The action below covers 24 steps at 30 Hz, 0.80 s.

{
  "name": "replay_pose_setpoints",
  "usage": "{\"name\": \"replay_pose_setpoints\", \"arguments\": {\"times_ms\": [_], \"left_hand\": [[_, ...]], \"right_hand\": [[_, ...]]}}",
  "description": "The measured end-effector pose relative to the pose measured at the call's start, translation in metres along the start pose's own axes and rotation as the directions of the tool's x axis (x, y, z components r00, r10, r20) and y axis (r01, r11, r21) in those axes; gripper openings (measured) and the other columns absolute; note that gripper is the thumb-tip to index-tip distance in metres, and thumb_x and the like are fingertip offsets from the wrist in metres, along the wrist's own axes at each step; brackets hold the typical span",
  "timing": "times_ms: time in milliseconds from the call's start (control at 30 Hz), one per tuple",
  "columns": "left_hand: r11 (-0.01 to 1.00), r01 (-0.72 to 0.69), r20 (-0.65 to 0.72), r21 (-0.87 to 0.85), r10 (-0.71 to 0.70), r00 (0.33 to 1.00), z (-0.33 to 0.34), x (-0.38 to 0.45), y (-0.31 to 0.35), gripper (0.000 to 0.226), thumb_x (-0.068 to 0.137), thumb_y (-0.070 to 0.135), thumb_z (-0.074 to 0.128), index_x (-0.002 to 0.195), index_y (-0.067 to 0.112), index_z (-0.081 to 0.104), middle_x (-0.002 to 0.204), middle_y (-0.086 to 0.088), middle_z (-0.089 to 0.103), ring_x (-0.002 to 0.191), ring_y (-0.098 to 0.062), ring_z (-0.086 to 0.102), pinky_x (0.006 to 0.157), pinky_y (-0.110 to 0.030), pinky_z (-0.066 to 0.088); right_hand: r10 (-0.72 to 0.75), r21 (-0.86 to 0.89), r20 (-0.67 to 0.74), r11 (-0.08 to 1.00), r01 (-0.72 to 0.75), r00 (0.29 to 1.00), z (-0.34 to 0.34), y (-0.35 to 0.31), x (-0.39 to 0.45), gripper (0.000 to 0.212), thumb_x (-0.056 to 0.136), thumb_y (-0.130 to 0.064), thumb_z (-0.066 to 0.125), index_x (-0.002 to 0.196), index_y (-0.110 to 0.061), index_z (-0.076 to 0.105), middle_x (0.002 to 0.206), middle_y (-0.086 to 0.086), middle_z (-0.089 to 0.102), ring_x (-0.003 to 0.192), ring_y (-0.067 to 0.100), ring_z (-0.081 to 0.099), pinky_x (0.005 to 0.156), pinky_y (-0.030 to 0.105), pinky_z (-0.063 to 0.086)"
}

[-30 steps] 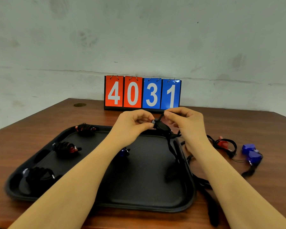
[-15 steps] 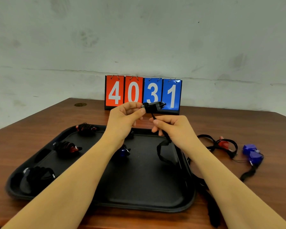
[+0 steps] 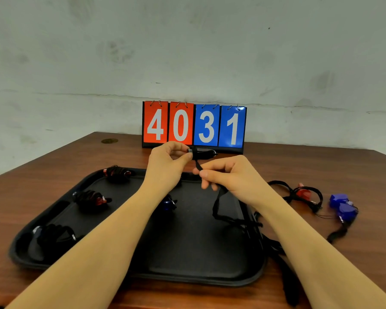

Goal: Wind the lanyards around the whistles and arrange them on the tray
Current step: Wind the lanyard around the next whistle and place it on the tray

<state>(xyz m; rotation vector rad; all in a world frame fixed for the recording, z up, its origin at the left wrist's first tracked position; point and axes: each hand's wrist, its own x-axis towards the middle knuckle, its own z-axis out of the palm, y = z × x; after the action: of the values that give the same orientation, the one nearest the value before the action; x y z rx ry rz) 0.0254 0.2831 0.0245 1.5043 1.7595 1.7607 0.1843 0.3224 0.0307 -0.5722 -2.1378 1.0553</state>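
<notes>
Black whistle (image 3: 202, 153): being held up in the air above the tray's far edge, long axis lying roughly level, L to R across the view; one end is sitting in the L fingertips, the other end is pointing R toward the scoreboard's blue cards.
L hand (image 3: 168, 166): pinching the whistle's L end btwn thumb and forefinger, other fingers curling loosely.
R hand (image 3: 231, 175): sitting just below and R of the whistle, pinching the black lanyard (image 3: 218, 201) btwn thumb and fingers.
Lanyard path: running down from the whistle to the R fingertips, then hanging under the R hand and trailing over the tray's R rim (lower end is getting lost in shadow beside the R forearm).
Tray (image 3: 198, 277): black, lying under both forearms on the wooden table (image 3: 321, 166).
Wound whistles: red one (image 3: 118, 173) sitting L of the L hand at the far rim; another red one (image 3: 91, 198) nearer, L of the L forearm; a dark one (image 3: 54, 236) near the L corner; a blue one (image 3: 168, 204) peeking out under the L wrist.
Unwound: red whistle (image 3: 304, 192) w/ looped cord and blue whistle (image 3: 343, 208), both lying on the table R of the R forearm, off the tray.
Writing: scoreboard (image 3: 194, 126) standing beyond both hands, reading 4 0 on red cards, 3 1 on blue.
</notes>
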Motion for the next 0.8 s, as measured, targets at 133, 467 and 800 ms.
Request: {"name": "replay_pose_setpoints", "arguments": {"times_ms": [133,467,800], "left_hand": [[0.992,-0.063,-0.009,0.111,0.065,0.998,0.001,0.001,-0.002,0.01,0.086,0.012,0.062,0.095,0.016,0.062,0.08,0.011,0.06,0.079,-0.005,0.059,0.078,-0.021,0.052],[0.961,-0.147,0.043,0.236,0.141,0.989,0.004,-0.002,-0.002,0.012,0.088,0.013,0.06,0.092,0.024,0.057,0.086,0.011,0.059,0.069,0.0,0.05,0.067,-0.009,0.039],[0.951,-0.188,0.163,0.246,0.15,0.975,0.004,-0.006,0.002,0.014,0.088,0.014,0.059,0.094,0.026,0.056,0.078,0.017,0.055,0.066,-0.003,0.051,0.062,-0.006,0.041]], "right_hand": [[-0.027,-0.068,-0.02,0.997,0.026,0.999,0.001,0.0,0.001,0.015,0.089,-0.016,0.059,0.094,-0.009,0.071,0.071,0.0,0.068,0.069,0.011,0.058,0.069,0.015,0.047],[-0.353,-0.746,-0.187,0.659,0.102,0.917,0.006,0.007,0.004,0.02,0.096,-0.016,0.047,0.11,-0.01,0.059,0.101,0.002,0.062,0.085,0.018,0.057,0.071,0.026,0.046],[-0.133,-0.311,-0.432,0.951,-0.008,0.892,0.0,0.02,0.009,0.018,0.092,-0.012,0.053,0.103,-0.014,0.067,0.094,-0.002,0.067,0.091,0.01,0.063,0.084,0.03,0.054]]}}
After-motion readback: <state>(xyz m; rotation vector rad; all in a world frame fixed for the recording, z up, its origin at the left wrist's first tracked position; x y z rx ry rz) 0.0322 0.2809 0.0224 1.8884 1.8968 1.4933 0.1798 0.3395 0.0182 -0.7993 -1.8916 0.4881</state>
